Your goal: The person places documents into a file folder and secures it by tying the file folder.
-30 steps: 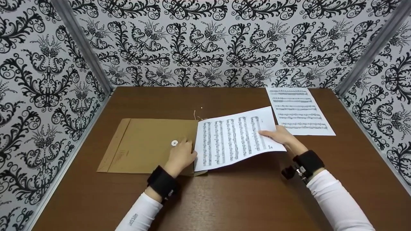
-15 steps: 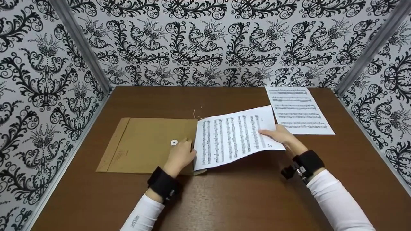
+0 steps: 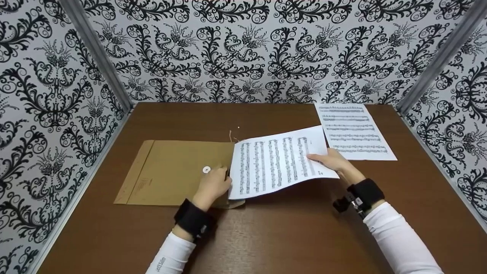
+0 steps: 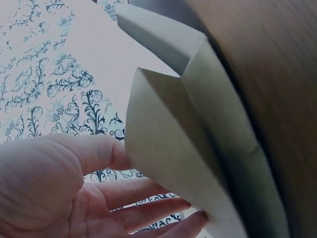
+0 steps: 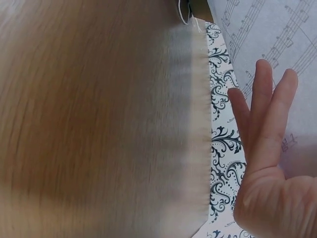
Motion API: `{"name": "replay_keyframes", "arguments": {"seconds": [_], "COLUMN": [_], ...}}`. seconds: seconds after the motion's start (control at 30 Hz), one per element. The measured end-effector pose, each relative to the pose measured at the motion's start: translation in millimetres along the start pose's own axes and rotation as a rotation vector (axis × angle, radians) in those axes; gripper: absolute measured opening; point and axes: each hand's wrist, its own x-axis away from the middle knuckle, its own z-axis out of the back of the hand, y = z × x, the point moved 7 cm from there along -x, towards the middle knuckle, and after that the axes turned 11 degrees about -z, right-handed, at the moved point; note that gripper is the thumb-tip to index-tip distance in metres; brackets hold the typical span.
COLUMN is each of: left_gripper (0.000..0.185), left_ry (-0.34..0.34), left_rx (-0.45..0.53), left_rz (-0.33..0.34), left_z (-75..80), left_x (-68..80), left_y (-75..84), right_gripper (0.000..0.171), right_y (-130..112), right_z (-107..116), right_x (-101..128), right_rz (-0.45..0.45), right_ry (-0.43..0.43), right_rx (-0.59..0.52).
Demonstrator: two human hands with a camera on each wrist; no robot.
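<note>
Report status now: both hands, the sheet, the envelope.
Left hand holds envelope mouth open. Right hand holds music sheet, its left edge at the opening. Second sheet lies far right, clear of the path.

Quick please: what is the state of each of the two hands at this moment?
Left hand: holds the mouth of the brown envelope open.
Right hand: holds the sheet of music by its edge.

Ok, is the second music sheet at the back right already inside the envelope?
No, the second music sheet lies flat on the table, apart from the envelope at the left.
</note>
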Motion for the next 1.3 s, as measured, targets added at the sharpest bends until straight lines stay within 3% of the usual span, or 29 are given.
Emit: {"name": "replay_keyframes", "arguments": {"seconds": [0.13,0.4,0.7,0.97,1.3], "left_gripper": [0.039,0.038,0.029,0.032,0.037], "left_ry": [0.017,0.044,0.131,0.14,0.135], "left_rx": [-0.003,-0.034,-0.149,-0.12,-0.088], "left_rz": [-0.028,-0.018,-0.05,-0.044,-0.021], "left_z": [0.7,2.4,9.2,11.1,12.2], "left_x": [0.1,1.1,4.2,5.3,7.6], "left_y": [0.6,3.3,12.3,17.1,17.1], "right_gripper": [0.056,0.055,0.05,0.05,0.048], "right_y": [-3,-7,0,2,1], "right_z": [-3,-18,-27,-35,-54], "right_x": [4,11,11,15,11], "right_rz": [0.017,0.037,0.033,0.059,0.08], "right_ry": [0.0,-0.045,-0.041,-0.021,-0.032], "right_rx": [0.018,-0.068,-0.066,-0.04,-0.116]}}
